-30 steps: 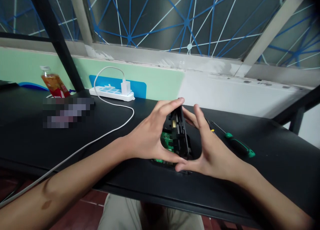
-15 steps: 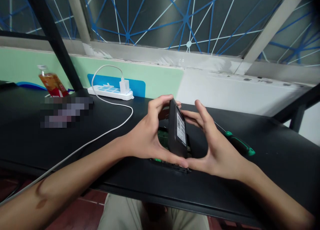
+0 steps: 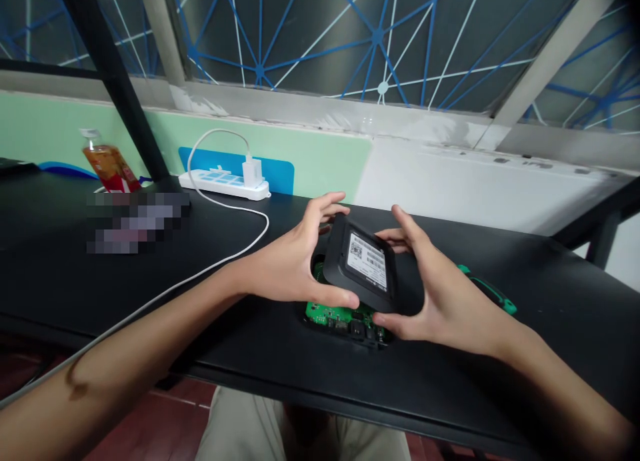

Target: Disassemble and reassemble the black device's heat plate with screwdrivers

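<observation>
Both hands hold a black plastic cover (image 3: 363, 264) with a white label on it, tilted above the desk. My left hand (image 3: 293, 264) grips its left edge with thumb below and fingers curled over the top. My right hand (image 3: 433, 294) grips its right edge the same way. Under the cover lies the device's base with a green circuit board (image 3: 335, 314) showing, resting on the black desk (image 3: 150, 294).
A green-handled screwdriver (image 3: 493, 295) lies just right of my right hand. A white power strip (image 3: 225, 181) with a charger and white cable (image 3: 220, 257) sits at the back left. An orange drink bottle (image 3: 110, 167) stands far left. The desk's front edge runs close below the device.
The cover stood on edge between my hands with its inside showing, then turned; now it lies nearly flat, label up, over the circuit board.
</observation>
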`<action>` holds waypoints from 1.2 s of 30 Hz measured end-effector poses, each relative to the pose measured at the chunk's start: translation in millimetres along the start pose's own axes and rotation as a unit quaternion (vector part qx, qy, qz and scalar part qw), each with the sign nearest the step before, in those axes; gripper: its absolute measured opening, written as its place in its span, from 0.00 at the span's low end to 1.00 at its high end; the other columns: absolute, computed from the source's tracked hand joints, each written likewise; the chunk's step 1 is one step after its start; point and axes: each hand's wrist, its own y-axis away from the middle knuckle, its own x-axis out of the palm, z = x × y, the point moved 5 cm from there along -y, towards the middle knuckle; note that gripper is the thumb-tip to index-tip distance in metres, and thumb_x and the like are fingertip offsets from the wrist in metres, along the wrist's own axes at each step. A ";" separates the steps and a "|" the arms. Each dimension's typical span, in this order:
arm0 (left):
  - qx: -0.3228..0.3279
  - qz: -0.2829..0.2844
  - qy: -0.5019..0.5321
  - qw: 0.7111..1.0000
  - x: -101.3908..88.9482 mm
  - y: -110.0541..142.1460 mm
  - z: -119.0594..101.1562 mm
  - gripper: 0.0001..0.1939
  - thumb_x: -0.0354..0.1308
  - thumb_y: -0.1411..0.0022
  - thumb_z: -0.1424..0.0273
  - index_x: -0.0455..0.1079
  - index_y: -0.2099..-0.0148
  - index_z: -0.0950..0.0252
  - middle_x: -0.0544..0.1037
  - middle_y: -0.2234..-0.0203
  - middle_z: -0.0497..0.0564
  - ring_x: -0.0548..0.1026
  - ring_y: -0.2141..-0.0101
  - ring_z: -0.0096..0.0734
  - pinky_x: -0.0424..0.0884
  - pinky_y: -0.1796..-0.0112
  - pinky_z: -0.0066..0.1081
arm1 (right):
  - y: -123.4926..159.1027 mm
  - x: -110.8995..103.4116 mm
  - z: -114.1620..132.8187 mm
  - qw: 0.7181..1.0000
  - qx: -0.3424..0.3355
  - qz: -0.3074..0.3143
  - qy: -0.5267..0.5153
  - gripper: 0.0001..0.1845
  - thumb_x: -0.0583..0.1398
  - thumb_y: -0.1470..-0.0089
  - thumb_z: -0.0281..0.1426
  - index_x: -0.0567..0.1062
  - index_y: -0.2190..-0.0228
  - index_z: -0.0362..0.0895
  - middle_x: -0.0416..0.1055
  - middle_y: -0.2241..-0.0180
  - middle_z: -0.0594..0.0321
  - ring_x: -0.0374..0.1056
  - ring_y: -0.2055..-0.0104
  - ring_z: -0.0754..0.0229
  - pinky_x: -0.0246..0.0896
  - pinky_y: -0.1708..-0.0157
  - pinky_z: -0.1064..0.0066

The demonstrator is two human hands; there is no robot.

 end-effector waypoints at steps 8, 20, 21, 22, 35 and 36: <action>-0.034 0.093 -0.092 0.991 0.4 3.3 4.7 0.64 0.72 0.46 0.50 0.33 0.24 0.61 0.58 0.33 0.75 0.62 0.32 0.66 0.71 0.41 0.63 | 1.4 5.2 -0.8 0.999 -0.001 0.042 0.026 0.74 0.72 0.58 0.53 0.32 0.26 0.56 0.65 0.37 0.48 0.68 0.37 0.35 0.73 0.44 0.37; -0.032 0.140 -0.164 0.976 6.6 7.8 6.3 0.59 0.70 0.47 0.47 0.43 0.25 0.61 0.62 0.33 0.72 0.66 0.35 0.69 0.75 0.47 0.62 | 1.3 11.5 3.4 0.995 0.017 0.099 0.025 0.69 0.71 0.54 0.50 0.38 0.26 0.46 0.67 0.37 0.42 0.69 0.36 0.38 0.70 0.41 0.39; -0.041 0.145 -0.163 0.975 7.1 8.2 7.2 0.59 0.70 0.47 0.47 0.43 0.25 0.62 0.62 0.33 0.72 0.65 0.34 0.69 0.74 0.46 0.62 | 1.4 11.4 3.9 0.995 0.017 0.100 0.024 0.69 0.71 0.54 0.50 0.38 0.26 0.46 0.68 0.38 0.42 0.69 0.36 0.38 0.71 0.41 0.40; -0.053 0.151 -0.161 0.974 7.4 8.7 8.2 0.59 0.70 0.47 0.46 0.44 0.25 0.63 0.62 0.33 0.73 0.65 0.34 0.69 0.74 0.46 0.62 | 1.5 11.3 4.2 0.994 0.016 0.102 0.023 0.69 0.70 0.54 0.51 0.38 0.26 0.47 0.68 0.38 0.43 0.70 0.36 0.39 0.71 0.41 0.40; -0.050 0.174 -0.157 0.971 4.7 10.5 0.0 0.59 0.71 0.47 0.44 0.45 0.26 0.62 0.62 0.33 0.70 0.64 0.34 0.69 0.74 0.45 0.61 | 4.5 9.9 4.2 0.992 0.019 0.122 0.009 0.71 0.71 0.56 0.55 0.37 0.26 0.51 0.67 0.36 0.46 0.69 0.35 0.40 0.70 0.40 0.41; -0.053 0.174 -0.155 0.971 4.5 10.2 -0.9 0.59 0.71 0.48 0.44 0.45 0.26 0.62 0.63 0.33 0.70 0.63 0.33 0.69 0.73 0.45 0.61 | 4.6 10.1 4.2 0.992 0.018 0.123 0.007 0.71 0.70 0.55 0.55 0.37 0.26 0.51 0.67 0.36 0.46 0.69 0.35 0.40 0.70 0.40 0.41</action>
